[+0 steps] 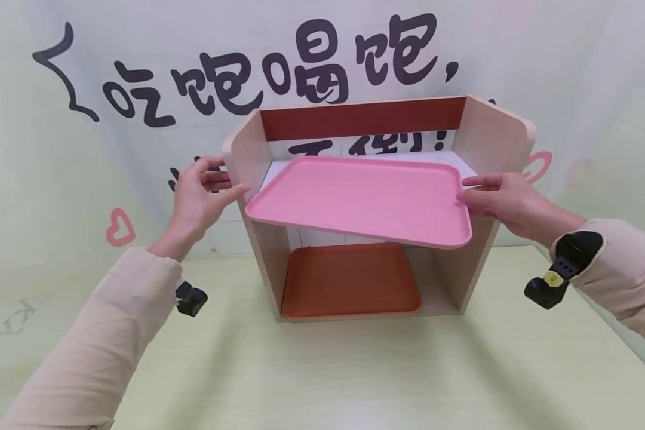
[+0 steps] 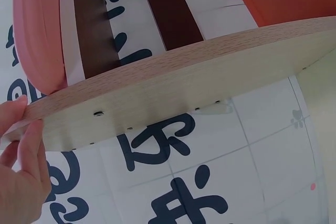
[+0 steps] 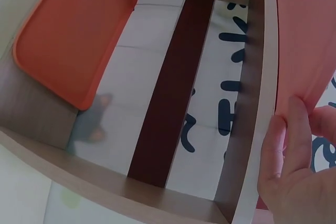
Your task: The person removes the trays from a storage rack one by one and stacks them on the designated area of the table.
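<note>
A pink tray (image 1: pixel 360 197) lies askew on the upper shelf of a small wooden rack (image 1: pixel 494 128), its front right corner jutting past the front edge. My right hand (image 1: pixel 507 200) pinches the tray's right rim; in the right wrist view its fingers (image 3: pixel 298 135) press against the pink edge. At the other side, my left hand (image 1: pixel 196 194) grips the rack's left side panel (image 2: pixel 157 77), thumb and fingers on either face of the board. The tray's left corner sits close by that panel.
An orange tray (image 1: pixel 349 280) lies in the rack's lower compartment, toward its left side. The rack stands on a pale table (image 1: pixel 328 370), before a wall sheet (image 1: pixel 156 36) with large black characters. A dark red bar (image 1: pixel 365 119) crosses the rack's back.
</note>
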`<state>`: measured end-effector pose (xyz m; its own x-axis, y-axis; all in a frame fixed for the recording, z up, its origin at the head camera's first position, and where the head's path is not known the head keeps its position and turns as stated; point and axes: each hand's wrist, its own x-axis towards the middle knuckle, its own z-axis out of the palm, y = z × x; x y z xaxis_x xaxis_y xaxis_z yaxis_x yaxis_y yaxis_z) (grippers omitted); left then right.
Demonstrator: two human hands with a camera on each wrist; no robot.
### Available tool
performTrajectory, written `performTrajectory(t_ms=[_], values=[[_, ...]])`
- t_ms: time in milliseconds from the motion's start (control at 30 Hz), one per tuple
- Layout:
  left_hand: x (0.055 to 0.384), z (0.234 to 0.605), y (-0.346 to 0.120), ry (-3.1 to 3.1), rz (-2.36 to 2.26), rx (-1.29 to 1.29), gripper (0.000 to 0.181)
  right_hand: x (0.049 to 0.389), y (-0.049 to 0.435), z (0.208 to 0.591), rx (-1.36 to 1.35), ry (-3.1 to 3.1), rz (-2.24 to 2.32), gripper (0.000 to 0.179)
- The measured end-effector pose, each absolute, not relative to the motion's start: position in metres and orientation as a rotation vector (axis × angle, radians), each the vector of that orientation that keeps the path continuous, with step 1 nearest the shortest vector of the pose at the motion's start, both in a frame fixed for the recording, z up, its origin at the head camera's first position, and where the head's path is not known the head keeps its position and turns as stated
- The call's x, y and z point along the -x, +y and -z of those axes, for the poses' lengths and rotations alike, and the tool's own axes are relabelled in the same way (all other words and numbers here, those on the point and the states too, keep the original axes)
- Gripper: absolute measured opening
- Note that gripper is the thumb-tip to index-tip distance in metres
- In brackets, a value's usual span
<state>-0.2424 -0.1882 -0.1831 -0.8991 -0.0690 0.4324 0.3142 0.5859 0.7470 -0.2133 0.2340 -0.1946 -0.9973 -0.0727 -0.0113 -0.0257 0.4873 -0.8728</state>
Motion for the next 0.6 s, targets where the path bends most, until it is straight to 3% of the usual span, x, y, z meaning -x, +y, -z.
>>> performTrajectory(t_ms=[600], values=[[0.241,0.184,-0.189,-2.386,1.262,0.195,0.056,0.188,0.234,0.200,-0.011,2.465,1.798,0.081]])
